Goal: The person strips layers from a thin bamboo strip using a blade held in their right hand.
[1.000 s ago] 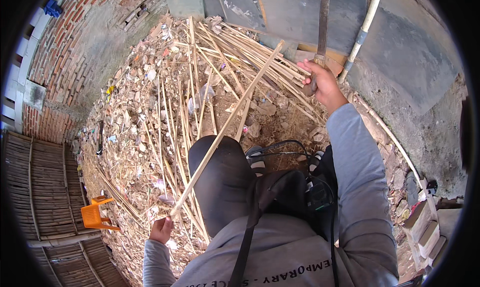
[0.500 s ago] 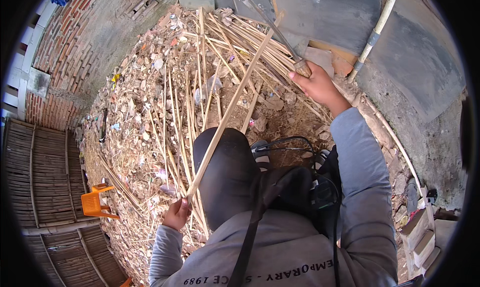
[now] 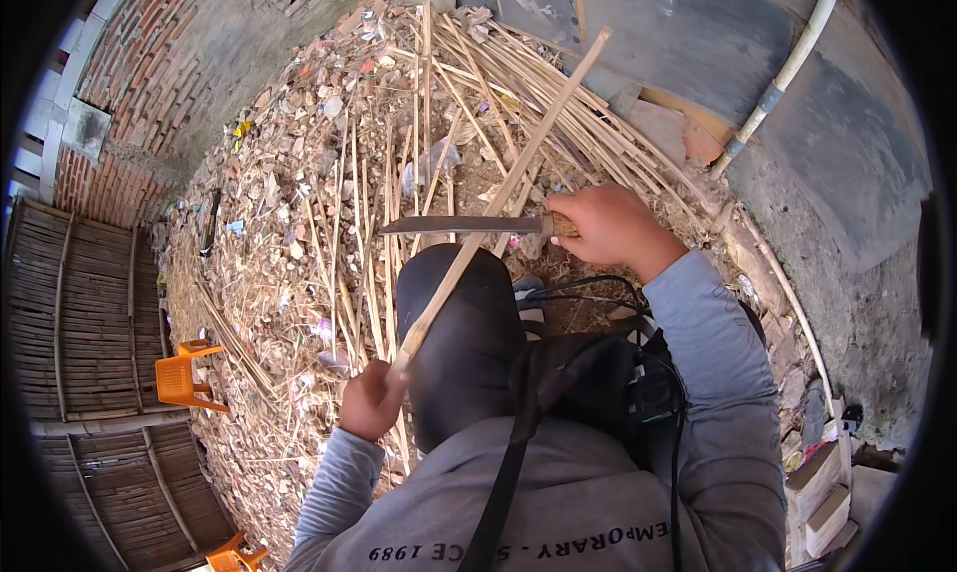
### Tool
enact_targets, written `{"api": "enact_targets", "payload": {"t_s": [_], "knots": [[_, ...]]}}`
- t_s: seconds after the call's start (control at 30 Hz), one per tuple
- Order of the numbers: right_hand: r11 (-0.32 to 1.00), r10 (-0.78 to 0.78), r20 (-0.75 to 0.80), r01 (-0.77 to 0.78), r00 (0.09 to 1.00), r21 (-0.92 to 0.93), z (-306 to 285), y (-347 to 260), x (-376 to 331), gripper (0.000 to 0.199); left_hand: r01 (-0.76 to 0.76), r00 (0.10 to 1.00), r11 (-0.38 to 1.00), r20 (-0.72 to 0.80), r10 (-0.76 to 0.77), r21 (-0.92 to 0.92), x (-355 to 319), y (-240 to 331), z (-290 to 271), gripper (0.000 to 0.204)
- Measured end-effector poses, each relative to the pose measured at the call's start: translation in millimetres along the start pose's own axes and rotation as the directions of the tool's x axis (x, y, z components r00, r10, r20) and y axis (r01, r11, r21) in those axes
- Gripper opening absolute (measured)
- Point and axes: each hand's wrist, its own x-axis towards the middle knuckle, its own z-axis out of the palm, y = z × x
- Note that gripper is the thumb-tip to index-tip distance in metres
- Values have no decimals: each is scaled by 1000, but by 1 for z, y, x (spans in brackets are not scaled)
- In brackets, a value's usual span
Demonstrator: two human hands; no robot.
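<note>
My left hand point(image 3: 371, 402) grips the near end of a long bamboo stick point(image 3: 518, 168) that slants up and away over my dark-trousered knee point(image 3: 454, 323). My right hand point(image 3: 610, 225) holds the wooden handle of a long knife point(image 3: 454, 225). The blade lies level, pointing left, and crosses the stick about midway. Both forearms wear grey sleeves.
A heap of split bamboo strips point(image 3: 449, 93) and shavings covers the ground ahead. A brick wall point(image 3: 130, 103) stands at left, an orange plastic chair point(image 3: 184, 375) at lower left, a white pipe point(image 3: 788, 68) on a grey concrete slab at upper right. Black cables point(image 3: 588, 293) hang by my chest.
My right hand has come down from the far pile toward me, bringing the knife level across the stick. My left hand has risen with the stick's near end.
</note>
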Motion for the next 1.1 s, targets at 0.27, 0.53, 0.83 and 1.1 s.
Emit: {"api": "enact_targets", "payload": {"t_s": [0.27, 0.53, 0.83, 1.1], "knots": [[986, 149, -34, -146, 988, 75, 8, 34, -6, 47, 34, 944, 848, -295, 146, 529, -43, -12, -38, 37], [983, 132, -10, -129, 991, 133, 3, 17, -2, 43, 26, 962, 949, -267, 63, 316, -28, -13, 4, 37], [998, -25, 32, 23, 999, 61, 7, -13, 0, 28, -94, 978, 981, -170, 123, 172, 13, 36, 21, 45], [993, 61, -93, -52, 994, 105, 30, 14, -1, 30, -110, 981, 965, -132, 145, 238, 25, 52, 20, 46]]}}
